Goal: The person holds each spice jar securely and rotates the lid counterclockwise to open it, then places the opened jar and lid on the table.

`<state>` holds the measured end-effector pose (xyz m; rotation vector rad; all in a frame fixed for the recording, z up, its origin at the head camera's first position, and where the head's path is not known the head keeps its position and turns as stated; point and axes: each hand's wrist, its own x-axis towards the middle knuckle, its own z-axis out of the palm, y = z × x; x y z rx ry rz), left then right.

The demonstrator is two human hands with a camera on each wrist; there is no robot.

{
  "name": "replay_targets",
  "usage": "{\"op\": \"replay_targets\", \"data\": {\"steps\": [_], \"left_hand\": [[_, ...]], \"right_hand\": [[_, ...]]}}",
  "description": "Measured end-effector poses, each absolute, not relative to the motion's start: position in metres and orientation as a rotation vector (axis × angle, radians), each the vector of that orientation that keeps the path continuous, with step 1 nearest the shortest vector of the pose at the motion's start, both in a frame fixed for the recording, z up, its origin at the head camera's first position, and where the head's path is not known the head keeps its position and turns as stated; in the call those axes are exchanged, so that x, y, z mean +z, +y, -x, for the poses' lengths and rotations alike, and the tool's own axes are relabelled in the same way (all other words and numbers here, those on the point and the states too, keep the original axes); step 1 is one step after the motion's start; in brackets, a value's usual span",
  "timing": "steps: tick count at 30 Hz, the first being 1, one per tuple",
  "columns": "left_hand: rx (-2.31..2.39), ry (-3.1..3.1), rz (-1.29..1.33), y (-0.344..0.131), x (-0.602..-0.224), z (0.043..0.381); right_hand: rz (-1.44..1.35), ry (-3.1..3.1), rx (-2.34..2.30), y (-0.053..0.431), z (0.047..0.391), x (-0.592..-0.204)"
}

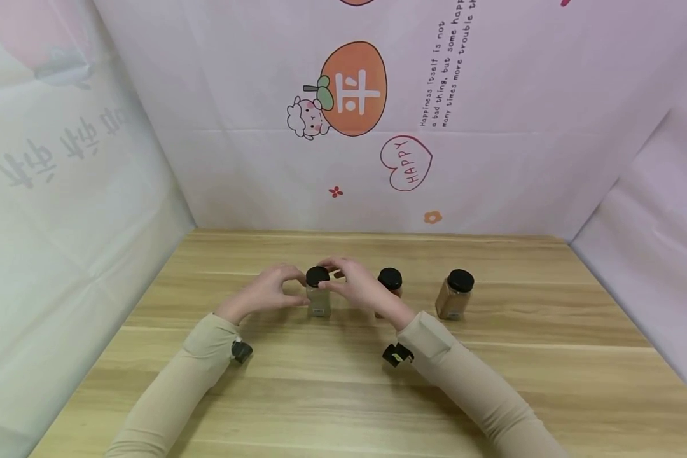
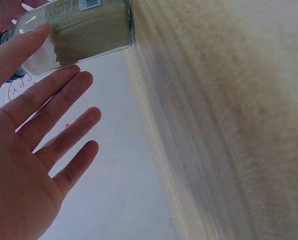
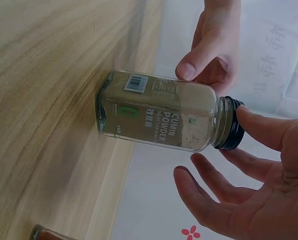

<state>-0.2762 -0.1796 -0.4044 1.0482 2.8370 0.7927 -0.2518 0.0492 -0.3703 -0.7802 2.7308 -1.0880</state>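
A clear glass jar of cumin powder (image 3: pixel 153 112) with a black screw lid (image 1: pixel 317 275) stands upright on the wooden table. My right hand (image 1: pixel 357 286) is at its top, thumb and index finger pinching the lid, the other fingers spread off the glass. On the jar's left side is my left hand (image 1: pixel 270 290). Its fingers (image 2: pixel 71 135) are extended and spread, and the thumb lies close against the upper glass; whether it presses there I cannot tell. The jar's label faces the right wrist view, with green-brown powder filling most of it.
Right of the cumin stands a second black-lidded jar (image 1: pixel 390 280), partly hidden behind my right hand and wrist. Farther right is a third jar (image 1: pixel 455 296) of orange-brown powder. The wooden table (image 1: pixel 320 394) meets a printed white cloth backdrop (image 1: pixel 252 178) at its rear edge.
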Motion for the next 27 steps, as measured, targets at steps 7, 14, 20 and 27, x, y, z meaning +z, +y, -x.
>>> {"op": "replay_targets", "data": {"steps": [7, 14, 20, 27], "left_hand": [[0.787, 2.845, -1.053, -0.179, -0.403, 0.276], [0.780, 2.845, -1.073, -0.178, -0.403, 0.276], [0.764, 2.857, -1.077, -0.178, -0.404, 0.277], [0.770, 2.856, -1.079, -0.179, -0.404, 0.277]], "right_hand": [[0.801, 2.669, -1.093, 0.051, 0.254, -0.368], [0.691, 2.714, -1.148, 0.048, 0.249, -0.369], [0.668, 2.907, -1.084, 0.040, 0.244, -0.374], [0.627, 2.961, -1.071, 0.036, 0.243, -0.376]]}}
